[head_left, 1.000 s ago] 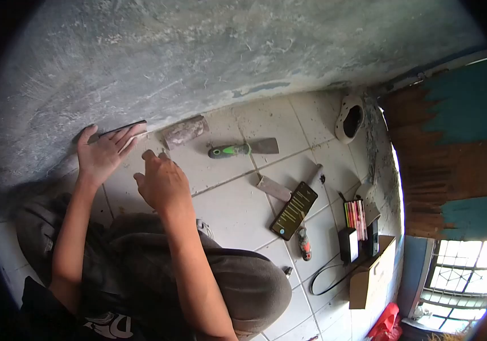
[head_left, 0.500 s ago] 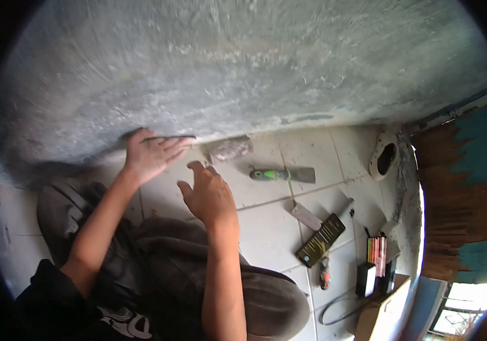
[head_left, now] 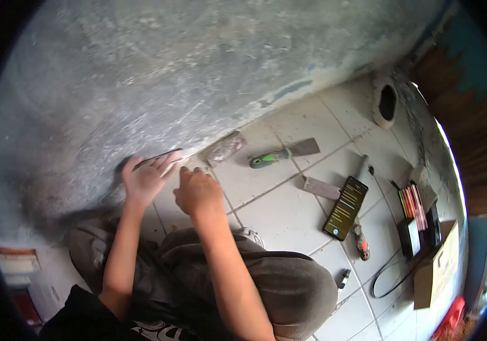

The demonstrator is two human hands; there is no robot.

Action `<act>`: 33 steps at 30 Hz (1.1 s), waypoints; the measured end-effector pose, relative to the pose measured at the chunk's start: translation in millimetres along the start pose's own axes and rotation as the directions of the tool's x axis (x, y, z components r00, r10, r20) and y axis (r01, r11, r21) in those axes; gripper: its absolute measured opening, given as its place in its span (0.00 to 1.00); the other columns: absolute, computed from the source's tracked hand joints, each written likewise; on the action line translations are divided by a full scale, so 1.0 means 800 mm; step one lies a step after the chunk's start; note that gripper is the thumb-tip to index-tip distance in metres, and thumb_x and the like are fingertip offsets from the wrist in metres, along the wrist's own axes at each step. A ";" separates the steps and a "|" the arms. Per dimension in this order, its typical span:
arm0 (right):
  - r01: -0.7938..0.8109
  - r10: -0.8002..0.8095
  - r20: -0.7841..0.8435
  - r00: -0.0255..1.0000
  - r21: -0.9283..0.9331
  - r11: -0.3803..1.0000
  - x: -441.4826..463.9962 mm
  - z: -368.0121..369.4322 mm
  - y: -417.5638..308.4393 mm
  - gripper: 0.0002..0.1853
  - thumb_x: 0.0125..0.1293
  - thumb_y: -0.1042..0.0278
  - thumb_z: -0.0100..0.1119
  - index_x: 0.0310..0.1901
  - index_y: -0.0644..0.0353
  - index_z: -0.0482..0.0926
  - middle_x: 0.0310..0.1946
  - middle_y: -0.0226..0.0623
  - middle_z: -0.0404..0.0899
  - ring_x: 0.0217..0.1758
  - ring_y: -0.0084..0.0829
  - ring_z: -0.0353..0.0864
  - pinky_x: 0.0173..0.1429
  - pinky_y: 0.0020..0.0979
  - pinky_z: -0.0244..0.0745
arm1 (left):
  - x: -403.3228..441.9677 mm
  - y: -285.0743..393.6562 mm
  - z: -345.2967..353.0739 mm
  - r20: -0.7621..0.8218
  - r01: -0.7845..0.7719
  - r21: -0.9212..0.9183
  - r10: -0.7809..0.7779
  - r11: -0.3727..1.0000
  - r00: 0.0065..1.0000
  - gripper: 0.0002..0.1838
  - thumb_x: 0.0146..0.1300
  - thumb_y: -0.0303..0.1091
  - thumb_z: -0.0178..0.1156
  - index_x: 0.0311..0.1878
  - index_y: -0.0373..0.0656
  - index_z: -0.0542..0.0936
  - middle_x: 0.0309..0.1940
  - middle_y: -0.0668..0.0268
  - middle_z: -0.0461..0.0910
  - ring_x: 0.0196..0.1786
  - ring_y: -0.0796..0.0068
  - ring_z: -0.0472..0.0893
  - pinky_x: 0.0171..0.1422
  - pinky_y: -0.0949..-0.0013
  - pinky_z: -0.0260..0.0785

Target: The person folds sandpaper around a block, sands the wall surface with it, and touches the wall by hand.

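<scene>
Low on the grey wall (head_left: 198, 74), my left hand (head_left: 145, 182) presses a thin dark-edged sheet (head_left: 161, 156) flat against the surface, its fingers stretched over it. Most of the sheet is hidden behind the hand. Just right of it, my right hand (head_left: 199, 192) is closed above the tiles, fingers curled downward; whatever they may hold is out of sight. A dusty reddish block (head_left: 226, 149) lies on the floor along the wall's foot, close to my right hand. Further right rests a putty knife (head_left: 284, 154) with a green and grey handle.
On the tiled floor (head_left: 272, 219) lie a lit phone (head_left: 346, 208), a pale flat strip (head_left: 321, 188) and an orange-and-black handled tool (head_left: 361, 241). Beyond them are a cardboard box (head_left: 435, 267), a looped black cable (head_left: 381, 284) and a pale shoe-like object (head_left: 385, 102).
My right hand's fingers have curled in from a spread pose, and the hand has come nearer the left. The left hand stays on the sheet at the wall. The view has turned.
</scene>
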State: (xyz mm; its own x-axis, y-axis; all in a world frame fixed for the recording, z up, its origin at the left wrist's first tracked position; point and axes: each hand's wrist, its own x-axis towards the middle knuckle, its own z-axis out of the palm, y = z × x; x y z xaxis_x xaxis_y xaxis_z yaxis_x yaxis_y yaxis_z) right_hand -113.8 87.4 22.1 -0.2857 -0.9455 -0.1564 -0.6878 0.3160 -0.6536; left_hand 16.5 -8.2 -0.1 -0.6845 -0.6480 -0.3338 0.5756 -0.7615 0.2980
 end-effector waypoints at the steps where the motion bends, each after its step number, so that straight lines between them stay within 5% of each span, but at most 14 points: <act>1: -0.008 0.008 0.003 1.000 -0.015 1.000 0.001 -0.002 -0.002 0.19 0.51 0.60 0.62 0.44 0.59 0.74 0.39 0.48 0.78 0.42 0.44 0.80 0.44 0.39 0.75 | 0.000 0.004 0.002 -0.023 -0.056 0.010 0.056 0.998 0.998 0.40 0.56 0.40 0.45 0.63 0.18 0.43 0.68 0.42 0.45 0.72 0.53 0.45 0.73 0.55 0.40; 12: -0.018 0.019 -0.054 0.998 0.017 1.000 -0.007 -0.006 0.001 0.15 0.52 0.63 0.61 0.39 0.62 0.75 0.36 0.48 0.78 0.39 0.43 0.80 0.42 0.38 0.75 | 0.016 0.007 -0.013 0.009 0.025 -0.085 -0.024 0.996 1.000 0.46 0.55 0.38 0.51 0.65 0.21 0.34 0.69 0.43 0.38 0.73 0.55 0.41 0.74 0.52 0.35; 21: -0.016 0.017 0.079 0.997 -0.009 1.000 -0.001 -0.025 -0.003 0.14 0.52 0.69 0.62 0.38 0.66 0.74 0.33 0.52 0.78 0.41 0.47 0.79 0.46 0.40 0.73 | 0.022 0.008 -0.010 -0.019 -0.011 -0.127 0.008 0.992 1.000 0.46 0.56 0.38 0.51 0.65 0.23 0.34 0.70 0.46 0.38 0.73 0.58 0.42 0.74 0.49 0.37; 29: 0.050 -0.050 -0.036 0.998 0.005 0.999 -0.002 -0.012 0.005 0.15 0.51 0.68 0.63 0.39 0.67 0.75 0.33 0.55 0.78 0.41 0.49 0.78 0.45 0.42 0.73 | 0.021 0.004 -0.009 -0.035 -0.004 -0.159 -0.002 0.987 0.999 0.43 0.55 0.36 0.50 0.66 0.25 0.38 0.69 0.48 0.42 0.73 0.57 0.42 0.74 0.49 0.38; 33: 0.059 -0.057 -0.033 0.998 0.054 0.997 -0.005 -0.025 -0.007 0.16 0.51 0.68 0.63 0.40 0.67 0.75 0.32 0.55 0.78 0.40 0.47 0.79 0.45 0.40 0.73 | 0.037 -0.003 -0.043 -0.029 -0.018 0.144 0.022 0.989 0.999 0.41 0.57 0.37 0.47 0.66 0.26 0.38 0.69 0.47 0.41 0.73 0.55 0.43 0.73 0.51 0.39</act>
State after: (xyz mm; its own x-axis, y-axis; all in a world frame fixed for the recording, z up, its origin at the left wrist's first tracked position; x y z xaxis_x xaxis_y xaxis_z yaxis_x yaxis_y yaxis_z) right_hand -122.2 90.8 41.5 -0.2680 -0.9588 -0.0938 -0.6662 0.2548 -0.7009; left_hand 10.0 -25.6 -41.3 -0.6583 -0.6650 -0.3526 0.5173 -0.7400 0.4299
